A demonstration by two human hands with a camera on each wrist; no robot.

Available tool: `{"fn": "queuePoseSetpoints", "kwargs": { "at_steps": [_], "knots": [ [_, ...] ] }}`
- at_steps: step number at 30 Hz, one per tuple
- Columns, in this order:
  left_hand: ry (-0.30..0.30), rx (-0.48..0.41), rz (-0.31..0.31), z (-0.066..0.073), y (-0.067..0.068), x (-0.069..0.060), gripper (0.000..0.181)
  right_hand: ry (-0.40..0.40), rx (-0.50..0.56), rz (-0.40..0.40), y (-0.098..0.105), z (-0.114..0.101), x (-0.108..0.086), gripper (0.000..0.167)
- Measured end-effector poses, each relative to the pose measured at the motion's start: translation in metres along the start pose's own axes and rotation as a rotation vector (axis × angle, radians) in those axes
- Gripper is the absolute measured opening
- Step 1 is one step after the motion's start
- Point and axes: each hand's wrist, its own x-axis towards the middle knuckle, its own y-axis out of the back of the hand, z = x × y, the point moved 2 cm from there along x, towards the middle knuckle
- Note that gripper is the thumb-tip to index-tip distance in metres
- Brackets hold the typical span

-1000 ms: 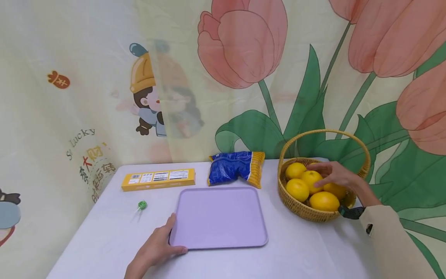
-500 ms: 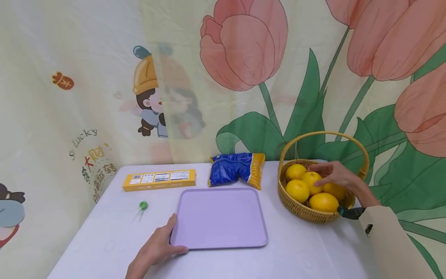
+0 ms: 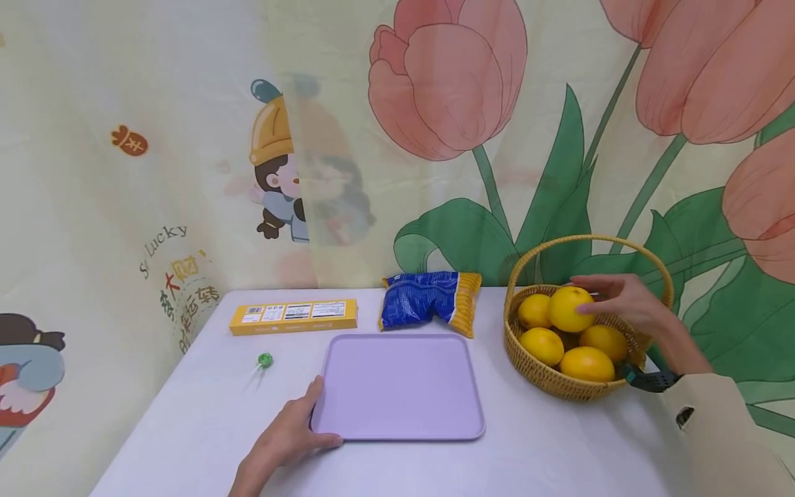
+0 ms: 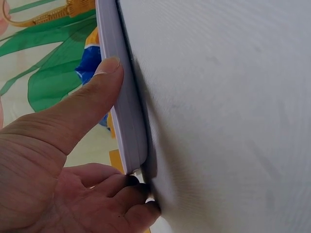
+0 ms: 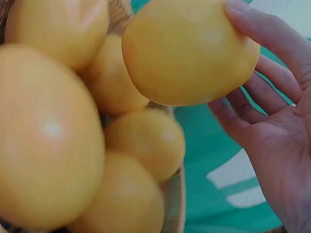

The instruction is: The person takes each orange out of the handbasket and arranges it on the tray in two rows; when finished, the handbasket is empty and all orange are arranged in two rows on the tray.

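My right hand [image 3: 630,304] grips an orange [image 3: 568,310] between thumb and fingers, over the other fruit in the wicker basket [image 3: 535,373]. In the right wrist view the held orange [image 5: 187,51] is raised clear of several oranges [image 5: 46,138] beside it. At the lilac tray [image 3: 400,393], my left hand [image 3: 288,431] holds the near left corner. Its thumb [image 4: 92,99] presses the tray's near side in the left wrist view, while the fingers [image 4: 129,194] curl at the corner close to the tabletop.
Behind the tray lies a blue and yellow snack bag [image 3: 422,300]. To its left is a long yellow box [image 3: 293,317], with a green lollipop [image 3: 265,360] in front. The basket's tall handle [image 3: 590,238] arches over the fruit. A printed curtain [image 3: 447,193] hangs behind the white table.
The right hand has lifted an orange upward from among the others in the basket. The left hand keeps its hold on the tray. The head view has shifted slightly.
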Motion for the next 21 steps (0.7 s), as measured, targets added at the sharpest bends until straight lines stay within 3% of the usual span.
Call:
{"fn": "queuePoseSetpoints", "kwargs": {
  "at_steps": [5, 11, 16, 21],
  "knots": [
    [-0.019, -0.012, 0.007, 0.001, -0.001, 0.002, 0.125, 0.102, 0.046, 0.008, -0.002, -0.024, -0.004, 0.055],
    [0.017, -0.021, 0.007, -0.004, -0.002, 0.005, 0.129, 0.224, 0.209, -0.118, -0.026, -0.061, 0.001, 0.043],
    [0.032, -0.025, 0.004, -0.014, -0.006, 0.007, 0.132, 0.340, 0.232, -0.232, -0.061, -0.090, 0.010, 0.043],
    [0.007, -0.022, 0.019, 0.001, -0.001, -0.004, 0.125, 0.375, 0.298, -0.324, -0.112, -0.115, 0.021, 0.047]
  ]
}}
